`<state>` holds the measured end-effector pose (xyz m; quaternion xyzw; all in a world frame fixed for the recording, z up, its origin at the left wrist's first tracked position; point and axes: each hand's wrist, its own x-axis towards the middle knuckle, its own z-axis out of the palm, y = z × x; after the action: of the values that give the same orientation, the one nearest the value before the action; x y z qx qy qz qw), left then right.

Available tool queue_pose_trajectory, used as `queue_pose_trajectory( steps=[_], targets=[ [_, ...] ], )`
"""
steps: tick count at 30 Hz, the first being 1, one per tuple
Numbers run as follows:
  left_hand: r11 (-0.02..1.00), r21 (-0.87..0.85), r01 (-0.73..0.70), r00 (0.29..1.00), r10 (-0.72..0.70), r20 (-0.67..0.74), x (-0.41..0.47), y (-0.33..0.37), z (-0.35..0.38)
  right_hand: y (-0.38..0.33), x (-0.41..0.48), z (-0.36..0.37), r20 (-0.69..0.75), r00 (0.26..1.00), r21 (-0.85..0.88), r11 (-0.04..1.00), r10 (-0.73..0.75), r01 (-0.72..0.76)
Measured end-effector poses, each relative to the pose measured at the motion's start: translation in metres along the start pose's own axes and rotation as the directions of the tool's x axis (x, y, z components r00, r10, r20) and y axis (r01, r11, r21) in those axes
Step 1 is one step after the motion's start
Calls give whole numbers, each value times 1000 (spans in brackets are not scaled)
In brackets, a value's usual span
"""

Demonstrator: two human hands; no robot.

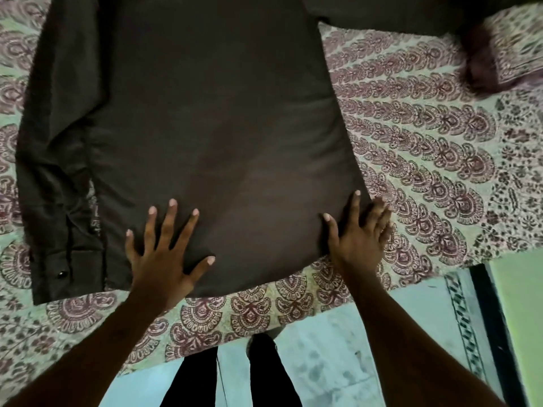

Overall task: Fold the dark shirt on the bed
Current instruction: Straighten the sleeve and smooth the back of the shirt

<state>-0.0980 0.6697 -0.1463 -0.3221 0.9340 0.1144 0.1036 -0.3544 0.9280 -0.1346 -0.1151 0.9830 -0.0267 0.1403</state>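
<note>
The dark brown shirt [191,113] lies flat and back-up on the bed, its hem toward me. One sleeve [58,171] runs down the left side, and its buttoned cuff sits near the lower left. The other sleeve [396,16] stretches off to the upper right. My left hand [164,254] rests flat on the hem with fingers spread. At the shirt's lower right corner is my right hand [358,233], also flat with fingers apart, half on the cloth and half on the sheet.
The bed wears a pale green sheet [426,148] with a maroon paisley print. A pillow [508,51] in matching print sits at the upper right. The bed's near edge runs along the bottom, with tiled floor [323,362] and my dark-trousered legs below it.
</note>
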Motion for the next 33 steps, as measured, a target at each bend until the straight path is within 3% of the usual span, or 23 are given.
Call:
queue_pose_trajectory(
  steps=[3, 5, 9, 11, 14, 16, 17, 18, 19, 21, 23, 24, 25, 26, 27, 28, 31, 33],
  targets=[
    [985, -74, 155, 987, -158, -34, -28, 12, 6, -37, 0, -4, -46, 938, -48, 939, -343, 341],
    [959, -139, 248, 965, -256, -45, -48, 20, 13, -75, -3, 2, -36, 834, -63, 834, -551, 549],
    [825, -405, 393, 880, -466, -95, -62, 30, 12, -151, -16, 28, 66, 619, -54, 617, -782, 785],
    [793, -495, 355, 853, -492, -176, -49, 23, 0, -174, -30, 45, 136, 413, -73, 407, -900, 911],
    [881, -374, 288, 868, -405, -286, -9, -12, -25, -186, -60, 67, 182, 42, -19, 40, -982, 999],
    [950, -228, 213, 907, -280, -316, 25, -44, -35, -188, -74, 69, 194, -139, -10, -143, -971, 990],
    [969, -176, 173, 930, -220, -295, 38, -62, -36, -190, -77, 68, 209, -183, -20, -192, -961, 981],
    [983, -131, 132, 952, -162, -258, 47, -79, -36, -195, -76, 64, 211, -179, -30, -189, -961, 981],
    [993, -87, 85, 971, -102, -215, 53, -94, -34, -203, -73, 59, 185, -113, -43, -123, -976, 991],
    [1000, 6, -8, 989, 9, -145, 52, -115, -28, -225, -57, 50, 75, 163, -85, 157, -984, 984],
    [995, 74, -63, 989, 73, -129, 43, -132, -25, -251, -33, 46, 18, 465, -110, 461, -885, 881],
    [993, 88, -76, 987, 87, -135, 37, -138, -25, -264, -23, 45, 25, 582, -105, 577, -813, 810],
    [993, 89, -81, 985, 93, -144, 33, -141, -26, -274, -17, 46, 39, 660, -99, 654, -750, 750],
    [993, 85, -77, 984, 89, -155, 30, -145, -28, -284, -16, 49, 59, 689, -103, 682, -722, 724],
    [994, 77, -71, 982, 84, -168, 29, -149, -31, -292, -21, 53, 78, 671, -121, 661, -738, 741],
    [995, 66, -69, 980, 80, -184, 31, -151, -34, -295, -29, 57, 90, 606, -146, 591, -791, 793],
    [997, 34, -74, 972, 79, -223, 52, -153, -49, -290, -58, 68, 169, 229, -152, 204, -959, 967],
    [994, 46, -98, 970, 106, -220, 76, -157, -61, -283, -62, 69, 210, 38, -107, 16, -977, 994]
  ],
)
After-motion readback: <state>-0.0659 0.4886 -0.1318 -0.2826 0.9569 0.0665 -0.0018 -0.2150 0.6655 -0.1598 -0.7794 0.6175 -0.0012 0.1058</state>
